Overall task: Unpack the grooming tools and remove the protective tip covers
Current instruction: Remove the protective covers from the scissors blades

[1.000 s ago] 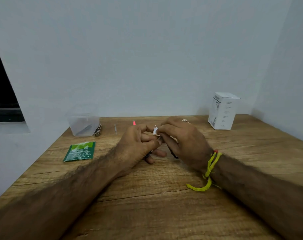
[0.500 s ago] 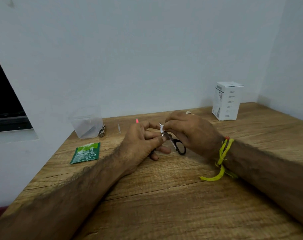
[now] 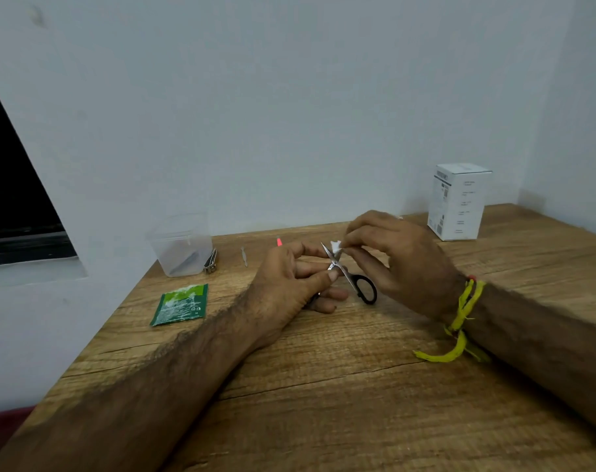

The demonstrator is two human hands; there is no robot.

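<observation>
Small scissors (image 3: pixel 353 279) with black handles are held over the wooden table (image 3: pixel 324 386), blades pointing up and slightly parted. My left hand (image 3: pixel 289 281) pinches them at the pivot between thumb and fingers. My right hand (image 3: pixel 395 257) pinches a small white tip cover (image 3: pixel 335 247) at the upper end of the blades. One black handle loop hangs free below my right hand; the other is hidden behind my left fingers.
A clear plastic container (image 3: pixel 181 247) stands at the back left with nail clippers (image 3: pixel 210 261) beside it. A thin metal tool (image 3: pixel 244 256) and a red-tipped tool (image 3: pixel 279 241) lie near the wall. A green packet (image 3: pixel 181 304) lies left. A white box (image 3: pixel 458 201) stands back right.
The scissors have come into view from between my hands. My right hand has lifted with the white cover, and the blade tips now show bare beside it.
</observation>
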